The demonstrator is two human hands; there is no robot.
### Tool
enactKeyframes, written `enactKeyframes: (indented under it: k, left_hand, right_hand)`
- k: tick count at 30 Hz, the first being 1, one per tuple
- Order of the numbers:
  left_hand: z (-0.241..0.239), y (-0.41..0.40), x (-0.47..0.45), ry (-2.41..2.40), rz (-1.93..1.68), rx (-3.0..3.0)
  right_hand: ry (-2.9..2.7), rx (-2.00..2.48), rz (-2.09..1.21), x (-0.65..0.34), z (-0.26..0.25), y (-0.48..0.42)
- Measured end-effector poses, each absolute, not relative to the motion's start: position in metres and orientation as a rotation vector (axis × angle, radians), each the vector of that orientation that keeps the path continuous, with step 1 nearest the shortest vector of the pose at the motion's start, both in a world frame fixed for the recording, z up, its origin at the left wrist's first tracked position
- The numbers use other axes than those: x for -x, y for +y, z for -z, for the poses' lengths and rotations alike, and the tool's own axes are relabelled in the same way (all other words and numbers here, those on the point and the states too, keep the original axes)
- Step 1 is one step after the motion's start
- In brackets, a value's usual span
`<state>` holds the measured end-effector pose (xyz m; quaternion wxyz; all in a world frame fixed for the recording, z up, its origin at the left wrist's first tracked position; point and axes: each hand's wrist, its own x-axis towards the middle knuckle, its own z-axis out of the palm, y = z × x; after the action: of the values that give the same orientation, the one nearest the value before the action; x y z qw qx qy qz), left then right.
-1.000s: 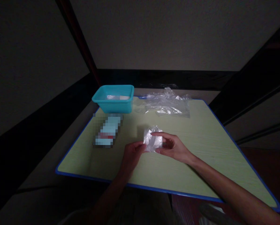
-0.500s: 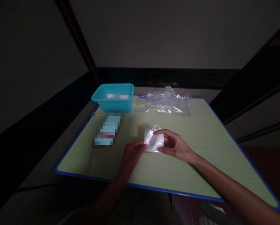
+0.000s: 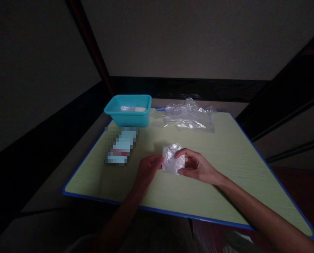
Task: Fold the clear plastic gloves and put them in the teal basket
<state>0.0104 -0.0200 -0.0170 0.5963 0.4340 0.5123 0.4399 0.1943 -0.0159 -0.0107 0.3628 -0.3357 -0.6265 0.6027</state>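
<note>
A small clear plastic bag (image 3: 169, 161), crinkled and shiny, is held between both hands above the front middle of the table. My left hand (image 3: 148, 169) pinches its left edge between thumb and finger. With thumb and fingers curved round the right side, my right hand (image 3: 196, 164) grips the same bag. Whether anything lies inside the bag I cannot make out.
A turquoise plastic basket (image 3: 132, 120) at the back left holds a clear bag and a white piece. Before it lies a blurred-out phone-like object (image 3: 122, 146). Crumpled clear plastic bags (image 3: 196, 117) lie at the back of the blue-edged table (image 3: 225, 189), near the wall.
My left hand has moved slightly up along the bag's left edge. The right hand keeps its grip, its fingers shifted a little. The view has shifted slightly.
</note>
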Motion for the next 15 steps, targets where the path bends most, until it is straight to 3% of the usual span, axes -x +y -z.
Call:
enactKeyframes:
  k: [15]
  left_hand:
    - [0.012, -0.003, -0.012, 1.063, -1.115, -1.266]
  right_hand:
    - [-1.653, 0.766, -1.794, -0.196, 0.008, -0.018]
